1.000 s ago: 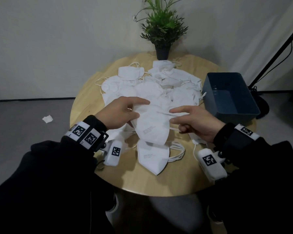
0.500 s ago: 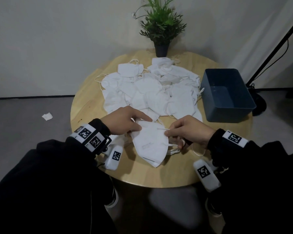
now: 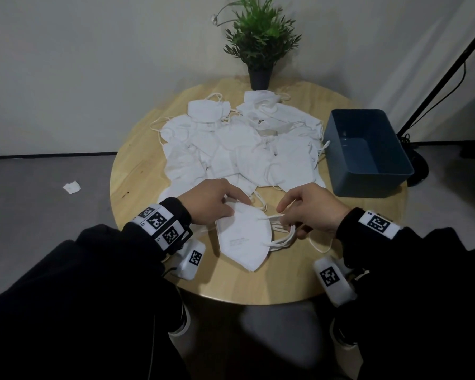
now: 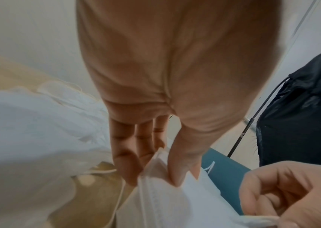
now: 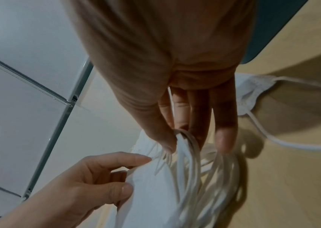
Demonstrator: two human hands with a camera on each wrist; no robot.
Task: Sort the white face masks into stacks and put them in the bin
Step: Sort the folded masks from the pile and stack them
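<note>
A small stack of folded white masks (image 3: 242, 237) lies near the front edge of the round wooden table (image 3: 137, 171). My left hand (image 3: 211, 201) pinches the stack's upper left edge (image 4: 161, 174) between thumb and fingers. My right hand (image 3: 310, 212) pinches the ear loops (image 5: 186, 148) on the stack's right side. A loose pile of white masks (image 3: 239, 149) covers the middle of the table behind my hands. The dark blue bin (image 3: 368, 152) stands at the right, with nothing visible inside.
A potted green plant (image 3: 261, 48) stands at the table's far edge. A black stand pole (image 3: 447, 67) leans at the right, its base beside the bin. A scrap of white paper (image 3: 72, 187) lies on the grey floor at left.
Both hands carried a mask from above the pile down toward me and set it on the mask lying near the front edge. They still hold it.
</note>
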